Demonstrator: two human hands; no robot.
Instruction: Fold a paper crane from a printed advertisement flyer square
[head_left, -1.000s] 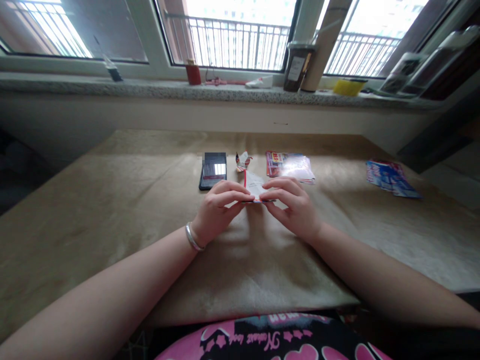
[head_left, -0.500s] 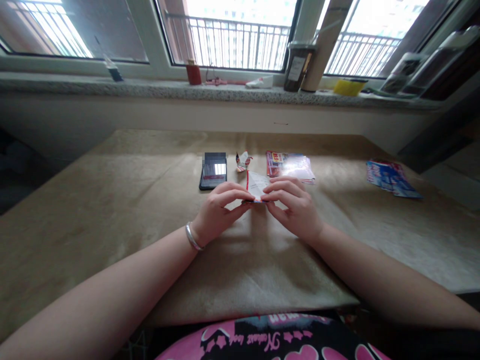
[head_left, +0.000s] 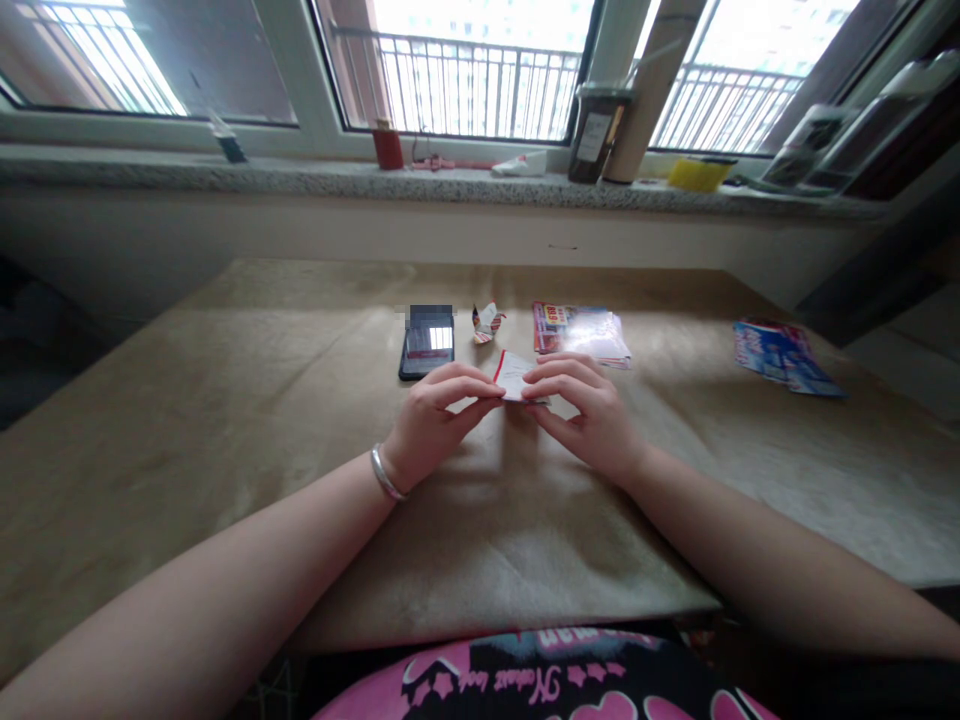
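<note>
Between my two hands, over the middle of the table, is a small folded piece of paper (head_left: 513,376), white with a red edge. My left hand (head_left: 442,408) pinches its left side between thumb and fingers. On its right side my right hand (head_left: 583,405) grips it, fingers lying over the top and thumb below. Just beyond the paper stands a small folded paper figure (head_left: 487,323) with pointed tips. A dark phone (head_left: 427,343) lies left of that figure. Behind my right hand is a stack of colourful printed leaflets (head_left: 581,331), partly bright with glare.
More blue and red leaflets (head_left: 787,356) lie at the right of the brown-covered table (head_left: 225,420). A stone windowsill (head_left: 315,180) behind it holds a red container (head_left: 387,147), a dark lidded jar (head_left: 595,135) and a yellow object (head_left: 699,174).
The paper has shifted in my fingers: its pointed upright part now leans and shows as a lower, slanted white face. My hands have hardly moved.
</note>
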